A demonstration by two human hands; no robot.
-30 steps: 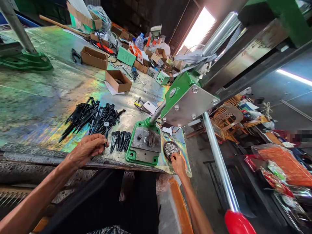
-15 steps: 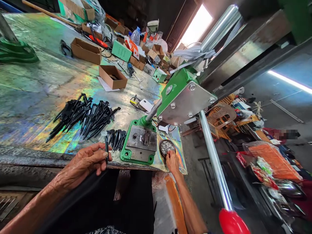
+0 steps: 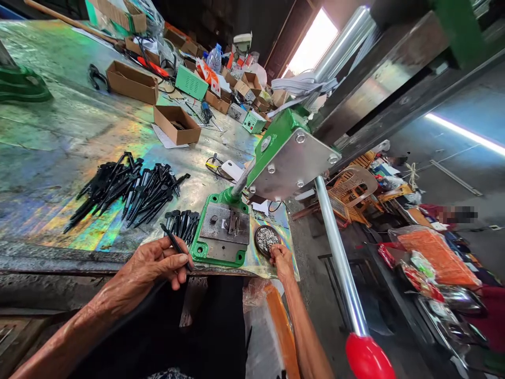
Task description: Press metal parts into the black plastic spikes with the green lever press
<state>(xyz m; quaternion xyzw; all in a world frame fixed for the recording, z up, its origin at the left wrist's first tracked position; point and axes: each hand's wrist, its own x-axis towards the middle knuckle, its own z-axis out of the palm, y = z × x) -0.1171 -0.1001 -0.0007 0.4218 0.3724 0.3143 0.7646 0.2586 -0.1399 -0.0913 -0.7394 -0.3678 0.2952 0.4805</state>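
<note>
My left hand point(image 3: 163, 260) pinches a slim black plastic stake point(image 3: 172, 239), tilted up to the left, at the table's front edge. My right hand point(image 3: 282, 259) has its fingertips pressed together at the near right rim of a round dark dish point(image 3: 256, 246) full of small silvery metal pieces point(image 3: 267, 238); whatever is between those fingers is too small to make out. Between my hands stands the green base point(image 3: 200, 250) of a hand press, with a steel plate point(image 3: 221, 239) and a small fixture on it. A bunch of black stakes point(image 3: 183, 223) lies left of the base.
Larger piles of black stakes point(image 3: 152, 192) cover the table further left. Overhead to the right is the press head point(image 3: 288, 158), its lever ending in a red knob point(image 3: 369, 355). Cardboard boxes point(image 3: 177, 126) and a green box point(image 3: 191, 82) sit further back.
The stake in my left hand has gone from upright to tilted, and that hand has shifted slightly right. My right hand is still at the dish, its fingers drawn slightly back toward the rim.
</note>
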